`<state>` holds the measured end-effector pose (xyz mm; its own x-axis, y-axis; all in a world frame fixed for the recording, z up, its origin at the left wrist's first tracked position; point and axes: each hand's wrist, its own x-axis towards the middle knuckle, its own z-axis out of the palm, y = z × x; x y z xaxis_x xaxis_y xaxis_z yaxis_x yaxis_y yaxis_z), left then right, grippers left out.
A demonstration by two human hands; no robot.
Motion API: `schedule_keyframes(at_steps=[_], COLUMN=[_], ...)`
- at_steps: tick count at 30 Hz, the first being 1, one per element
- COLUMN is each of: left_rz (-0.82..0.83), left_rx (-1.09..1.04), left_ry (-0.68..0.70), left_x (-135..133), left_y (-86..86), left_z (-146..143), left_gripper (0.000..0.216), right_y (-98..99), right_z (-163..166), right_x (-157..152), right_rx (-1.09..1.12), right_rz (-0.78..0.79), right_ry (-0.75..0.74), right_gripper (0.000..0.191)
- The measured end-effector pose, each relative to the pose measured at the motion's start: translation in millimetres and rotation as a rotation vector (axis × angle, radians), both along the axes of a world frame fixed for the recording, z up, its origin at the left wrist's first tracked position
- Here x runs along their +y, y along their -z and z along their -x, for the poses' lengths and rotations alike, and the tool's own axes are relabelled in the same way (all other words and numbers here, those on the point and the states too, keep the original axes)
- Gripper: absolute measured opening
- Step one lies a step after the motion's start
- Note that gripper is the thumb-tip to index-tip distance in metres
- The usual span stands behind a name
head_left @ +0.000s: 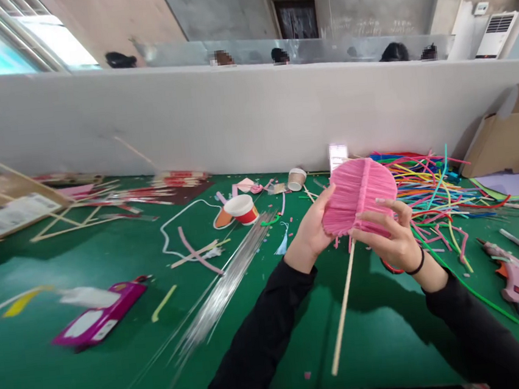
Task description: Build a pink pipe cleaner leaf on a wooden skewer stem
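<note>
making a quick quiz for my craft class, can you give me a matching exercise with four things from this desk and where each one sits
Things:
1. pink fan
2. glue gun
3. cardboard box
4. magenta package

Places:
A. flat on the green table, near left
B. held up between the left hand and the right hand
C. far right, against the white partition
D. on the table at the right edge, beside the pipe cleaners

Pairs: 1-B, 2-D, 3-C, 4-A

The right hand (394,236) hides the pink fan's (358,194) lower edge.
</note>
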<state>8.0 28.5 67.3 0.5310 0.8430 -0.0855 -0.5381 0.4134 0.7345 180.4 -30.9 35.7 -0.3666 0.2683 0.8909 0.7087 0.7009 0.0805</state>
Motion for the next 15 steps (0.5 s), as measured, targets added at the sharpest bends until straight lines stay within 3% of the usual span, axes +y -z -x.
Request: schedule_keyframes(at_steps=[2, 4, 8, 13, 15], left_rz=[-0.048, -0.112, -0.255, -0.407, -0.444], left_rx=[-0.013, -0.021, -0.076, -0.1, -0.079], left_ry=[-0.119, -0.219, -0.389, -0.623, -0.708], left_x=[0, -1, -4, -13, -19], left_y=[-0.1, -0.9, -3.2, -6.6, -9.1], left_z=[0, 1, 1, -5, -8], left_gripper=[0.014, 0.015, 0.022, 0.031, 0.037], right_y=[1.9, 2.4, 5.3, 5.1, -0.1], right_z=[2, 3, 5, 17, 22], right_x=[1, 4, 8, 3, -1], right_rx=[-0.015, 0.044, 0.418, 1.087, 1.203], right_rz=[0.067, 0.175, 0.401, 0.846, 1.084], right_ry=[0.043, 0.057, 0.017, -0.243, -0.352], right_gripper=[0.037, 0.048, 0.062, 0.049, 0.035])
